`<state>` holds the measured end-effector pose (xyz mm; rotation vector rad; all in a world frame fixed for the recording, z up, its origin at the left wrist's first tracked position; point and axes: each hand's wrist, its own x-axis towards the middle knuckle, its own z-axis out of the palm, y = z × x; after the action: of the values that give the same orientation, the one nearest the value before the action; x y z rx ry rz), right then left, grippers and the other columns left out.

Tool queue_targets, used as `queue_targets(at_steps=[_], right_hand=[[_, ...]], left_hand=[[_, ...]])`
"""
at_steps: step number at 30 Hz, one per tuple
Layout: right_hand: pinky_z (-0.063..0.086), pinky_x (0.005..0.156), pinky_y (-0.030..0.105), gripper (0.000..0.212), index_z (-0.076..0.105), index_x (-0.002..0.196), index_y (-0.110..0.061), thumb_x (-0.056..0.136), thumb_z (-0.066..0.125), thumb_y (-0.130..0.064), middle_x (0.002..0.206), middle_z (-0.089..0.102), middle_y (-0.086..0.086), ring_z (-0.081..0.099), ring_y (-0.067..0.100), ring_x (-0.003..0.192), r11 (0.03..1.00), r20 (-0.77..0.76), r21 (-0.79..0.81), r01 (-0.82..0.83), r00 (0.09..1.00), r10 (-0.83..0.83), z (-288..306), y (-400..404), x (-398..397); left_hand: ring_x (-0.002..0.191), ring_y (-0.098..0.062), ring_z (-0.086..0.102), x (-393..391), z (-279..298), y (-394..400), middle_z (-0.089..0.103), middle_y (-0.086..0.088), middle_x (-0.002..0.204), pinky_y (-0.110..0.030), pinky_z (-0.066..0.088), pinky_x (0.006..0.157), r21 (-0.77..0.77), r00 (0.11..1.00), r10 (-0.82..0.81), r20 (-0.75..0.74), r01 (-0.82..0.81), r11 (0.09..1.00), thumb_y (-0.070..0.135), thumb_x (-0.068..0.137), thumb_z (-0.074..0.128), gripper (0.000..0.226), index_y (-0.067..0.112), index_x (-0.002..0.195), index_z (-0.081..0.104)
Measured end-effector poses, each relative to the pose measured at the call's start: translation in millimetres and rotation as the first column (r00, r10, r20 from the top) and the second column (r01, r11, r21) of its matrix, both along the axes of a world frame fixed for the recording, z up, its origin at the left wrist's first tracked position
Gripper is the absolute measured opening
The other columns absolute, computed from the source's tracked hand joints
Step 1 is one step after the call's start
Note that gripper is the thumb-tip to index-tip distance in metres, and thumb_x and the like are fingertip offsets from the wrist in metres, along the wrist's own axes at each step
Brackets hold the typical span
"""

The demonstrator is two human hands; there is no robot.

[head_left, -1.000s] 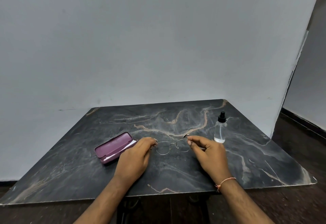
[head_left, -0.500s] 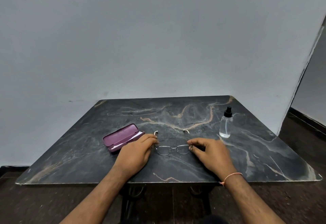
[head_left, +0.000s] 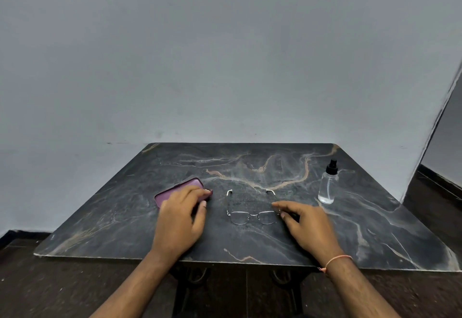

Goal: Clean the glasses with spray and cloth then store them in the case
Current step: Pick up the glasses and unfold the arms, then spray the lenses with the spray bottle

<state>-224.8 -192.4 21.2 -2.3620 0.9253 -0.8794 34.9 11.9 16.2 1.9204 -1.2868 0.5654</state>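
- Progress, judged from the head view, is at the very start: the glasses [head_left: 252, 211] are lying unfolded on the desk [head_left: 375, 230], the spray bottle [head_left: 328, 186] is standing untouched, and no cloth can be made out, so spraying, wiping and storing are all left.
- The glasses are found near the middle of the desk, toward its 6 o'clock edge; a thin silver wire frame with clear lenses is seen, lenses toward 6 o'clock and both temples spread toward 12 o'clock, their pale tips resting on the marble.
- The right hand [head_left: 308, 225] is placed at 3 o'clock of the frame, thumb and forefinger narrowed at its right hinge; whether the hinge is actually pinched cannot be told.
- The left hand [head_left: 181, 217] is laid over the maroon case [head_left: 175, 190] at 9 o'clock of the glasses, fingers loosely curled on its near end; a firm grip cannot be confirmed, nor whether the case is open.
- The spray bottle, clear with a black cap, is set upright at 2 o'clock of the glasses, well apart from both hands.
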Motion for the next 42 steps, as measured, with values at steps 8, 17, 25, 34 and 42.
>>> queue_targets(at_steps=[8,17,25,34,42], right_hand=[[0.05,0.105,0.033,0.046,0.076,0.133,-0.026,0.094,0.076,-0.003,0.133,0.074,-0.008,0.069,0.021,0.122,0.971,0.224,-0.221,0.089,0.974,-0.038,3,1,-2],[0.052,0.093,0.033,0.031,0.077,0.131,-0.028,0.1,0.074,-0.026,0.117,0.074,-0.01,0.061,0.015,0.106,0.926,0.154,-0.371,-0.074,0.978,0.14,43,29,59],[0.052,0.095,0.044,0.036,0.069,0.135,-0.044,0.102,0.059,-0.054,0.126,0.069,-0.021,0.056,0.014,0.121,0.917,-0.156,-0.314,-0.247,0.966,0.206,63,65,132],[0.055,0.09,0.039,0.028,0.077,0.124,-0.034,0.101,0.066,-0.043,0.113,0.073,-0.016,0.061,0.014,0.108,0.934,0.138,-0.35,-0.076,0.982,0.132,54,64,108],[0.045,0.093,0.034,0.044,0.066,0.137,-0.03,0.095,0.08,-0.029,0.128,0.057,-0.002,0.048,0.015,0.113,0.874,0.387,-0.299,0.384,0.885,-0.256,30,-6,10]], left_hand=[[0.136,-0.021,0.058,56,-9,32,0.064,0.021,0.137,-0.051,0.043,0.103,0.058,0.902,0.235,-0.362,-0.23,0.971,0.037,0.11,0.058,0.022,0.044,0.123,0.074],[0.14,-0.013,0.059,56,-7,32,0.064,0.028,0.145,-0.053,0.044,0.105,0.168,0.879,0.247,-0.408,-0.193,0.967,0.053,0.102,0.069,0.02,0.052,0.12,0.077],[0.136,-0.006,0.062,51,-2,34,0.061,0.029,0.147,-0.041,0.043,0.099,0.209,0.893,0.209,-0.398,-0.134,0.969,0.06,0.092,0.078,0.042,0.044,0.131,0.076],[0.134,-0.017,0.066,62,-2,46,0.067,0.019,0.148,-0.054,0.056,0.106,0.174,0.895,0.201,-0.398,-0.141,0.975,0.054,0.092,0.081,0.042,0.037,0.13,0.077],[0.159,-0.036,0.041,70,-13,38,0.055,0.007,0.167,-0.062,0.035,0.128,0.212,0.929,0.242,-0.28,-0.186,0.959,0.047,0.102,0.073,0.032,0.033,0.13,0.078]])
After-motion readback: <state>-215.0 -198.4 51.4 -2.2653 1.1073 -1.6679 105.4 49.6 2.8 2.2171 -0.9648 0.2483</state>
